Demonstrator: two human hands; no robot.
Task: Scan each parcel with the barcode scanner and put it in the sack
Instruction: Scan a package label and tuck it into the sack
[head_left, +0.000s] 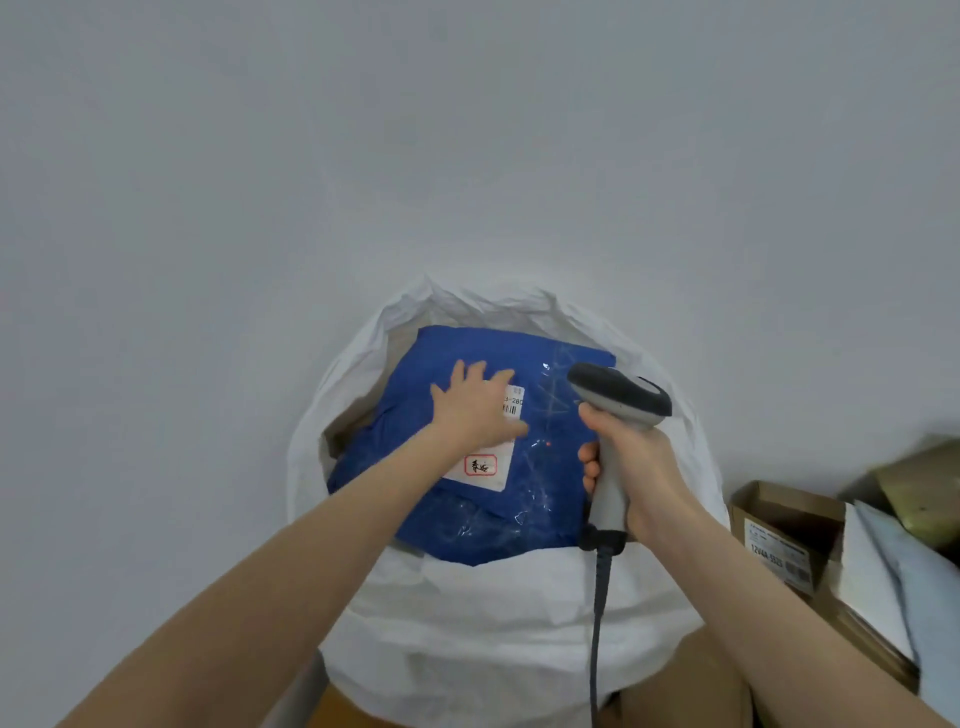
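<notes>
A blue plastic parcel (447, 509) with a white shipping label (485, 470) lies flat in the open mouth of the white woven sack (483, 613). My left hand (475, 410) rests palm down on the parcel, fingers spread, covering part of the label. My right hand (631, 467) grips the handle of the grey barcode scanner (621, 397), whose dark head points left over the parcel. A small red dot shows on the blue plastic beside the label. The scanner's cable (597, 639) hangs down in front of the sack.
At the right stand an open cardboard box (779, 535) with a printed label, pale soft parcels (893, 582) and an olive package (924, 488). A plain white wall fills the background. Brown cardboard (691, 691) shows below the sack.
</notes>
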